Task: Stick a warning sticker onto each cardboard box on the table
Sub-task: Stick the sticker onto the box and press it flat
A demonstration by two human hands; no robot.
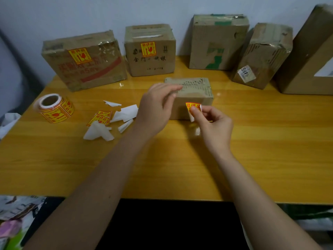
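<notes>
A small cardboard box lies mid-table. My left hand hovers at its left end with fingers loosely extended over its top, holding nothing. My right hand pinches a yellow-and-red warning sticker in front of the box's near face, white backing curling below it. Two boxes at the back left, the wide one and the squarer one, each carry a yellow sticker. Three more boxes, the tall one, the tilted one and the large one, show no warning sticker.
A roll of stickers stands at the table's left. Torn white backing scraps and loose stickers lie between the roll and my left hand. The orange table's front edge is near me; clutter lies on the floor at left.
</notes>
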